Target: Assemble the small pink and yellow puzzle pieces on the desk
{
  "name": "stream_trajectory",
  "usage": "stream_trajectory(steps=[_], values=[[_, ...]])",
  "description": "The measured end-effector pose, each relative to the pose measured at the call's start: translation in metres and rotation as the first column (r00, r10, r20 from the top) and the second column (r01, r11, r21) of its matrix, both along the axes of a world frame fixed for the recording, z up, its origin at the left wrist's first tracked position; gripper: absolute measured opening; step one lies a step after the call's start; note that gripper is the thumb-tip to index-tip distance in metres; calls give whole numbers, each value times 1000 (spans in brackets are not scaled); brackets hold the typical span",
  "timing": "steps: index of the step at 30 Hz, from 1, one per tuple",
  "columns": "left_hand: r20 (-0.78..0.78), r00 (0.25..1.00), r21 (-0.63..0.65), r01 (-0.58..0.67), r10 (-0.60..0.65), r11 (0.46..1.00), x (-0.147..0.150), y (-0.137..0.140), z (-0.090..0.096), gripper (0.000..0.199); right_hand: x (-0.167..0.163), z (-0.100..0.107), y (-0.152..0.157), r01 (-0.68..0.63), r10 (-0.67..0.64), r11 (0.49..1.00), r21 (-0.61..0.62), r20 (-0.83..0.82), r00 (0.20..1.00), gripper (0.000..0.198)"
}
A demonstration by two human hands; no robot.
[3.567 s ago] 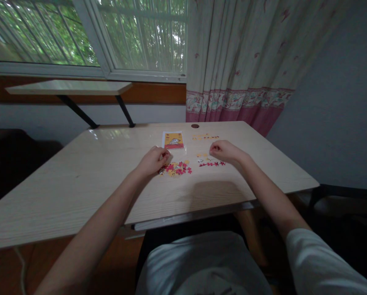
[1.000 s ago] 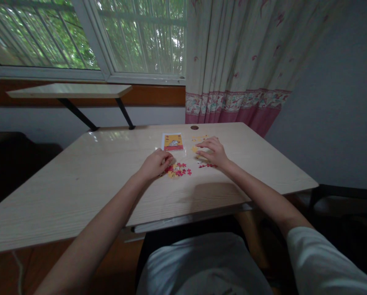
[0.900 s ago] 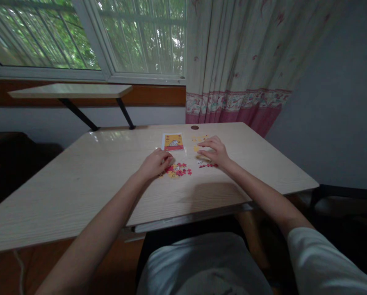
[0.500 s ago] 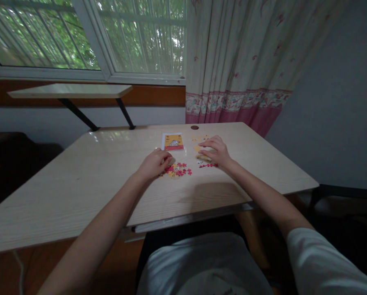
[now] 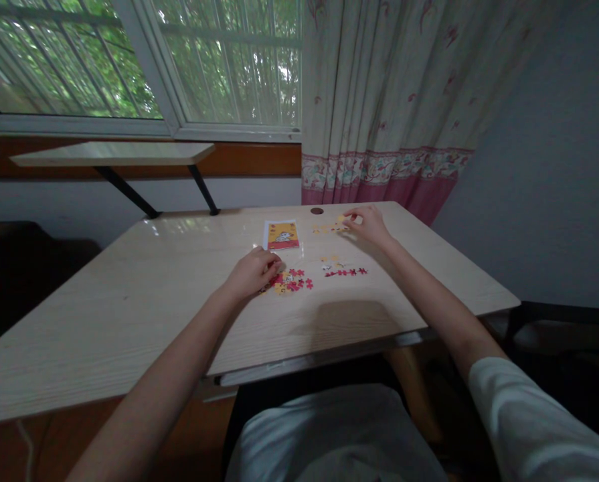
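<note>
My right hand (image 5: 370, 225) is over the far right of the desk, pinching a yellow puzzle piece (image 5: 341, 219) between thumb and fingers. Just below it lies a broken row of yellow puzzle pieces (image 5: 323, 229). My left hand (image 5: 251, 273) rests at the left side of a loose pile of red and yellow puzzle pieces (image 5: 293, 284). Its fingers are curled together; what they hold, if anything, cannot be made out. Nearer to me than the yellow row is a joined strip of red pieces (image 5: 347, 272), with a few white and yellow pieces (image 5: 333, 264) above it.
A picture card (image 5: 282, 235) with a white animal on yellow and red lies behind the pile. The wooden desk (image 5: 168, 294) has a round cable hole (image 5: 316, 211) and a raised shelf (image 5: 123, 152) at back left. A curtain (image 5: 379, 127) hangs behind.
My right hand has moved away from me and slightly right, carrying the yellow piece up to the far row. The red strip is now uncovered. My left hand has stayed by the pile.
</note>
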State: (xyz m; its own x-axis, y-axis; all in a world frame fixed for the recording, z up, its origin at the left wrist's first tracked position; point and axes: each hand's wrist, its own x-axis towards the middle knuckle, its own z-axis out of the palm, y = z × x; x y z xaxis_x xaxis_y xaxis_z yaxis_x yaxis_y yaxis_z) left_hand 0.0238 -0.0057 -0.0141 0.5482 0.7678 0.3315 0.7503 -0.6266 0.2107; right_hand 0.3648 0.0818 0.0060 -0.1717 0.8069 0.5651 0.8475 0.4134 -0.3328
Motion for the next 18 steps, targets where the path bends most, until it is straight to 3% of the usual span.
stream_trajectory(steps=[4,7,12,18], values=[[5,1000,0,3,-3,1000,0,0,0,25,19,-17,45,108,-119,956,-272,-25,993,27],[16,1000,-5,3,-3,1000,0,-1,1,25,20,-32,63,173,-181,907,-385,16,983,29],[-3,1000,-14,-13,13,1000,1,-3,3,26,18,-42,78,203,-239,865,-460,-21,971,31],[3,1000,-10,-6,6,1000,1,-1,3,25,19,-43,83,191,-226,866,-462,-22,974,32]])
